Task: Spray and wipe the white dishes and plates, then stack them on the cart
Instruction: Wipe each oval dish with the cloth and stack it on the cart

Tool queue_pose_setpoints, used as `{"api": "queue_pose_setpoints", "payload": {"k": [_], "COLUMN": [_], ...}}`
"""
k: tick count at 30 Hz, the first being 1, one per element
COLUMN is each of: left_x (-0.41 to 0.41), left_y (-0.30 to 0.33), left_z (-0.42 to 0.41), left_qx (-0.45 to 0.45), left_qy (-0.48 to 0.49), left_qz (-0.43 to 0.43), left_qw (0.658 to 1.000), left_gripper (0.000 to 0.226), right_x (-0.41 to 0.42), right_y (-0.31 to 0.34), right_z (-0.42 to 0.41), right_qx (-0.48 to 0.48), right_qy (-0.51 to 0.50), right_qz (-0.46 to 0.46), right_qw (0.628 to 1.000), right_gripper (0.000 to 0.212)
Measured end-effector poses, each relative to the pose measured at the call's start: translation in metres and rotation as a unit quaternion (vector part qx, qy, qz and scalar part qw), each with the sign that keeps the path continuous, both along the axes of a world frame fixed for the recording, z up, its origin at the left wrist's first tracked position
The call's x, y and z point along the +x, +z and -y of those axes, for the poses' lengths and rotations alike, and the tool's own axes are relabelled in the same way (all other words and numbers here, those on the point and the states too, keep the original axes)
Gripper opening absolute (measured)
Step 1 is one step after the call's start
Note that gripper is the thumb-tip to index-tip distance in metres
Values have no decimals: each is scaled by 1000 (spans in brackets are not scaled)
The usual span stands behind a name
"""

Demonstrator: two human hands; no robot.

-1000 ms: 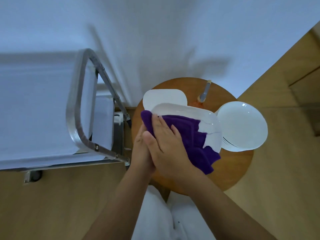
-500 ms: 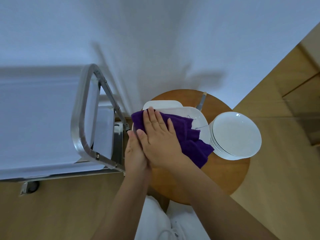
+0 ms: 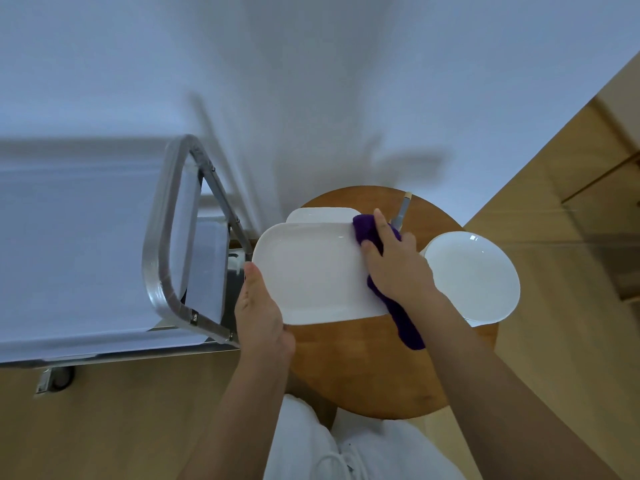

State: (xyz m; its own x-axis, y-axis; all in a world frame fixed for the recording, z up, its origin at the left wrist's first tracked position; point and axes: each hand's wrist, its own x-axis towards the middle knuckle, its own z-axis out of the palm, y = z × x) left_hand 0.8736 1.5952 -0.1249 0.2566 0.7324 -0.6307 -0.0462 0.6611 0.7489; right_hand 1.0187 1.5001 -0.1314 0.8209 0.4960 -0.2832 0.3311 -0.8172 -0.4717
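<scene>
One oblong white dish [image 3: 311, 275] held tilted over round table [image 3: 363, 368], above another dish [image 3: 322, 213]; stacked plates [image 3: 474, 275] at three o'clock, cart [image 3: 162, 237] at nine. Could slip if wiping presses its unsupported right end. Left hand [image 3: 259, 313] clamped on near-left rim; right hand [image 3: 398, 268] pressing purple cloth [image 3: 405, 317], fingers apparently curled round it.

The right hand [image 3: 398, 268] has swept the purple cloth [image 3: 394, 292] rightward, apparently uncovering the platter [image 3: 311, 271]
</scene>
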Motion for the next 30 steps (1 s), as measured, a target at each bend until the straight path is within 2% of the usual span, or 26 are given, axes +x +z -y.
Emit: {"api": "queue_pose_setpoints", "payload": {"k": [3,6,11,13,15,17,20,23,25,27,30], "left_x": [5,11,22,20,11,0,-4,4,8,10,13], "left_y": [2,0,-1,-1,-1,3,4,8,8,6,7], "left_z": [-5,-5,6,11,5,-18,-46,-43,-37,-32,-26], "left_qx": [-4,-19,-57,-32,-8,-48,-149,-179,-171,-153,-97], "left_qy": [14,32,44,-2,-96,-191,-320,-374,-392,-395,-411], "left_qz": [8,8,51,81,128,168,147,100,72,72,69], "left_qw": [1000,999,996,996,987,966,924,904,901,903,904], "left_gripper": [26,29,29,29,40,50,72,53,55,55,55], "right_x": [4,-6,-27,-27,-19,-8,6,15,17,13,1], "right_y": [2,-1,-11,-12,-9,-3,15,30,34,32,22], "right_z": [5,8,0,3,13,24,33,25,16,9,1], "right_qx": [97,200,335,354,339,295,234,175,104,37,-44], "right_qy": [-71,-166,-310,-338,-338,-287,-158,-61,8,62,176], "right_qz": [-92,-175,-163,-185,-234,-231,-170,-159,-80,14,129], "right_qw": [988,949,875,852,846,882,944,970,991,997,975], "right_gripper": [56,53,40,38,41,43,29,29,39,48,57]}}
